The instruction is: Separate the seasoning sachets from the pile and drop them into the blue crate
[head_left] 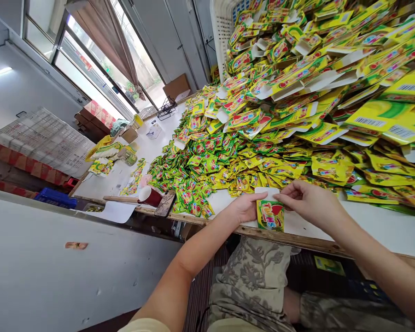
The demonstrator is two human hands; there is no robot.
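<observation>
My left hand (245,207) and my right hand (306,200) both pinch one small yellow-green printed carton (270,214) at the front edge of the white table (383,228). The carton's white top flap sticks up between my fingertips. Just beyond my hands lies a big heap of small green-yellow sachets (207,161). Further right and up, a pile of flat unfolded cartons (314,78) rises high.
A white plastic crate (223,23) stands behind the carton pile. A red cup (150,196) and a phone (165,204) lie at the table's left front edge, near a sheet of paper (115,212). White crates and brown boxes (44,138) are stacked by the window.
</observation>
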